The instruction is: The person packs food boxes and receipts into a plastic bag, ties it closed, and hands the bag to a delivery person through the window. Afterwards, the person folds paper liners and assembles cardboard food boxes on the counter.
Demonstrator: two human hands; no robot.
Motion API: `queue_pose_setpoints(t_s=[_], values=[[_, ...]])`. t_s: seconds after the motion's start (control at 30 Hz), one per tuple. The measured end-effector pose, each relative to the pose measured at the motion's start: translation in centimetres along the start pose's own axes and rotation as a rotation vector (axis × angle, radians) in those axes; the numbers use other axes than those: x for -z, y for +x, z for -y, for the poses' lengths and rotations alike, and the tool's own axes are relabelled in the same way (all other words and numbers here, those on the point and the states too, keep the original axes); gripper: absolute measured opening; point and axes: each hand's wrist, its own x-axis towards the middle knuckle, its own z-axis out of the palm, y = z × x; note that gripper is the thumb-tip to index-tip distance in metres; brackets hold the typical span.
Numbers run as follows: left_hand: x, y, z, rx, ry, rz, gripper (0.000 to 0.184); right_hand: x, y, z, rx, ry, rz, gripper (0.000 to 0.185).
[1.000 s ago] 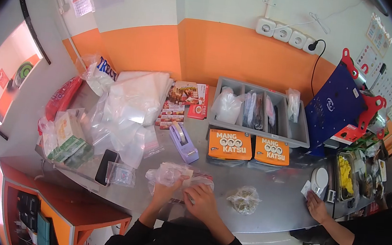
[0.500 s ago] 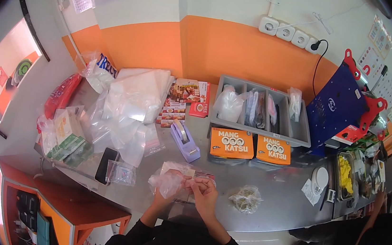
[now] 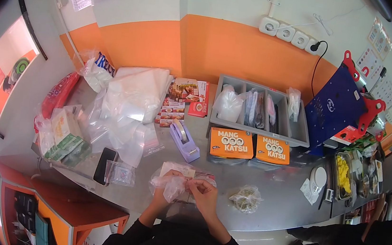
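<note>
Left hand (image 3: 165, 184) closed on crumpled clear plastic bag (image 3: 174, 191), edge seemingly pinched by right hand (image 3: 204, 196) alongside, for control.

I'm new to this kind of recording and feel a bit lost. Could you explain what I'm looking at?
You're looking through a head-worn camera, aimed forward and down at bare-handed work. The left hand holds a crumpled clear plastic bag; the right hand has its fingertips at the edge. On the metal counter lie a purple tape dispenser, a black smartphone to the left, and two orange MANG KATSU stacks before a gray divided tray. A bulging clear bag sits to the right.
</note>
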Motion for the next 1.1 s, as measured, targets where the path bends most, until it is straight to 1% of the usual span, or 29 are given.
queue_pose_setpoints(t_s=[0.13,0.17,0.23,0.27,0.37,0.43,0.47,0.53,0.57,0.63,0.67,0.73,0.77,0.8,0.87,0.93,0.97,1.03,1.07,1.1], values=[[0.5,-0.1,0.6,0.060,-0.055,0.004,0.015,-0.3,0.0,0.8,-0.029,-0.095,0.015,0.010],[0.6,-0.2,0.7,0.047,-0.055,0.000,0.015,-0.3,0.1,1.0,-0.034,-0.131,0.018,0.009],[0.6,-0.2,0.8,0.021,-0.058,-0.005,0.015,0.1,0.4,1.7,-0.050,-0.274,0.074,0.009],[0.7,-0.3,0.7,0.012,-0.010,-0.001,0.015,0.3,0.5,2.0,-0.059,-0.346,0.101,0.008],[0.8,-0.4,0.0,-0.039,0.167,-0.010,0.017,0.0,0.7,4.0,0.221,-0.628,0.059,0.010],[0.6,-0.3,0.0,-0.098,0.325,-0.033,0.017,0.1,0.9,3.8,0.446,-0.782,0.110,0.010],[0.5,-0.3,0.0,-0.073,0.316,-0.035,0.015,0.2,1.0,3.6,0.558,-0.860,0.134,0.010],[0.6,-0.3,0.0,-0.022,0.298,-0.040,0.013,0.2,1.1,3.5,0.620,-1.023,0.182,0.009],[0.8,-0.1,0.0,-0.100,0.383,0.011,0.013,0.3,1.2,3.3,0.648,-1.103,0.207,0.009],[1.3,0.0,0.4,-0.255,0.553,0.111,0.012,1.0,1.2,2.5,0.433,-0.922,0.271,0.010],[1.2,0.0,0.7,-0.258,0.479,0.088,0.014,1.3,1.1,2.3,0.330,-0.829,0.301,0.010],[1.0,0.1,1.1,-0.266,0.329,0.037,0.019,1.8,0.0,2.4,0.143,-0.637,0.293,0.010],[1.3,0.1,1.0,-0.220,0.394,0.049,0.022,2.0,-0.4,2.8,0.051,-0.541,0.289,0.010],[1.7,0.2,0.7,-0.174,0.459,0.061,0.025,2.1,-0.7,4.1,0.129,-0.573,0.289,0.011],[1.6,0.3,0.8,-0.119,0.384,0.053,0.029,2.1,-1.0,7.0,0.282,-0.631,0.278,0.013],[0.8,-0.1,1.4,-0.091,0.106,0.012,0.032,1.3,-0.3,6.8,0.440,-0.916,0.277,0.015],[0.7,0.0,0.8,-0.081,0.160,0.012,0.032,0.8,0.2,6.5,0.526,-1.059,0.269,0.016],[0.5,0.2,-0.5,-0.067,0.256,0.016,0.032,1.4,1.8,4.4,0.633,-1.107,0.376,0.017],[0.7,0.2,0.2,-0.097,0.290,0.040,0.032,1.9,2.3,3.5,0.679,-1.133,0.431,0.018],[1.2,-0.1,1.1,-0.128,0.324,0.063,0.033,1.9,2.4,3.5,0.565,-1.081,0.445,0.017]])
